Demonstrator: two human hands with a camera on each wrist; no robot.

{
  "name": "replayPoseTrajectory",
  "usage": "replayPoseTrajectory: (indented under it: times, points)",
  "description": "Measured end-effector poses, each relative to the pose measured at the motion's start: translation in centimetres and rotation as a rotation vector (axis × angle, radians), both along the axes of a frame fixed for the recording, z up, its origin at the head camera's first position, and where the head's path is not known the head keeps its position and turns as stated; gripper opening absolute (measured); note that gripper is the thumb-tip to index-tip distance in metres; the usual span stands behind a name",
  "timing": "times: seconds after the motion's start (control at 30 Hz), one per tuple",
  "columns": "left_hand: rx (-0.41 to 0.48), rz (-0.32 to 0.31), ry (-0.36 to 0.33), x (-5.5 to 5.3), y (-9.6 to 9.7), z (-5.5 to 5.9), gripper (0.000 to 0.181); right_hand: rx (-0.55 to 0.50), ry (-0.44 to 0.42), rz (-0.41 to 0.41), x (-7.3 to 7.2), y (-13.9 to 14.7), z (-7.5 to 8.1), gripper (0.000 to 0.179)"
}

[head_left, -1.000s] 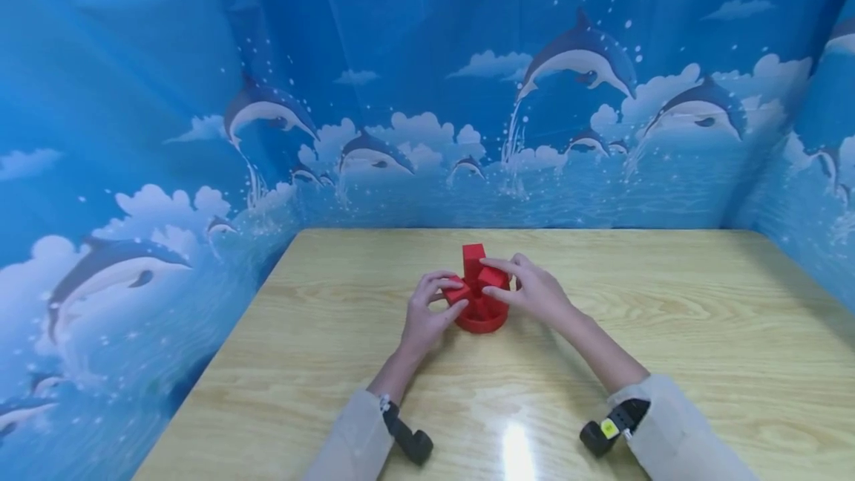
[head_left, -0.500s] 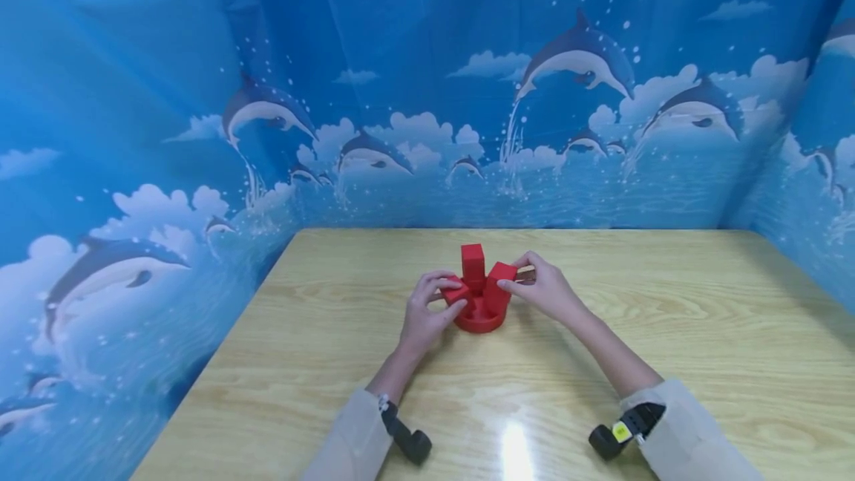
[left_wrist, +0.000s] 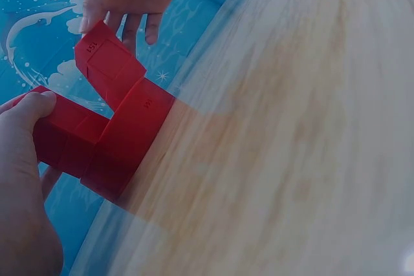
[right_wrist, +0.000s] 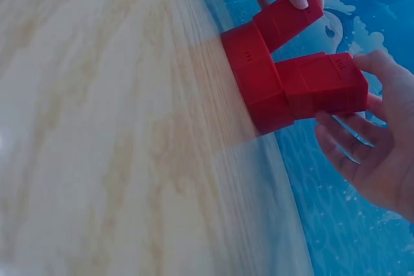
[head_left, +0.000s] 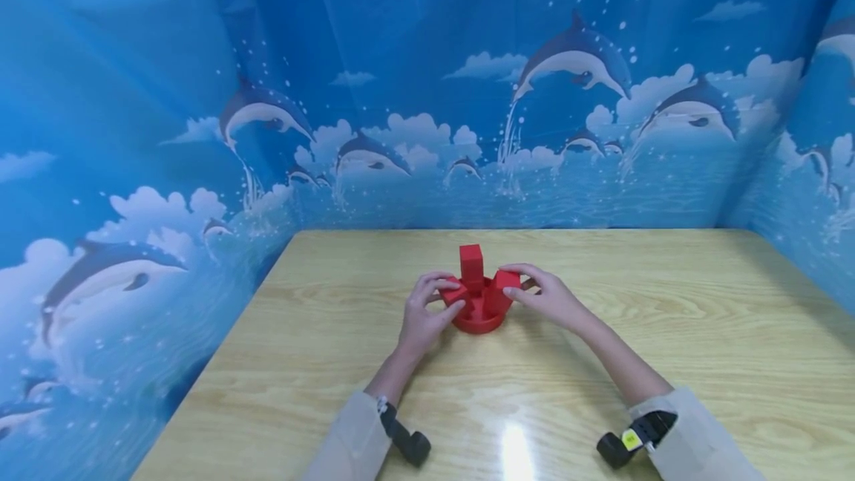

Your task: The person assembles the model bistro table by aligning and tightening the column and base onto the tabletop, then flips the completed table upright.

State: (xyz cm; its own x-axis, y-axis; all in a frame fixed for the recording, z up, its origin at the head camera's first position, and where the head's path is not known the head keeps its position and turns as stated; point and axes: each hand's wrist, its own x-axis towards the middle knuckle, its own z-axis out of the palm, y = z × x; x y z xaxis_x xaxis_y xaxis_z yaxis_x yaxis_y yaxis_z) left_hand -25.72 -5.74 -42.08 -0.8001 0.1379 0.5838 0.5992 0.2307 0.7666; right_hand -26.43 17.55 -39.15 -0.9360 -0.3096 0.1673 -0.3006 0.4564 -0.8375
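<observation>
A round red base [head_left: 478,326] sits on the table, and three red blocks rise from it. The rear block [head_left: 471,266] stands upright, untouched. My left hand [head_left: 422,318] pinches the left block [head_left: 454,292] near its top, thumb in front and fingers behind. That block slants outward to the left. My right hand [head_left: 554,301] holds the right block [head_left: 505,282] by its upper end, and it leans outward to the right. In the right wrist view the right block [right_wrist: 323,85] has its lower end in the base [right_wrist: 255,75], with thumb and fingertips on opposite sides.
The wood-grain table [head_left: 320,362] reaches to a blue dolphin-print curtain [head_left: 427,95] at the back and sides. Black wrist cameras sit on both wrists, beside the light sleeves [head_left: 701,436].
My right hand has shifted right, and the right block has swung from leaning inward over the base to leaning outward. The left hand still holds its block in about the same place.
</observation>
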Motion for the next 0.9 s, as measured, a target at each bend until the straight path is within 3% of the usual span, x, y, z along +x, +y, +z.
replayPoseTrajectory:
  times: [0.17,0.4,0.67,0.9]
  points:
    - [-0.009,0.005,0.010,1.2,0.1,1.6,0.025,0.002,0.019,0.003,0.4,0.2,0.2,0.047]
    - [-0.003,0.002,0.014,1.3,0.0,1.6,0.025,-0.060,0.000,-0.046,0.3,-0.8,-0.2,0.050]
    - [0.002,0.007,0.008,1.3,0.1,1.6,0.026,0.005,0.080,-0.195,0.6,-2.1,-0.6,0.044]
    - [0.001,0.007,0.019,1.3,0.0,1.6,0.027,0.026,0.131,-0.243,0.9,-2.7,-0.7,0.041]
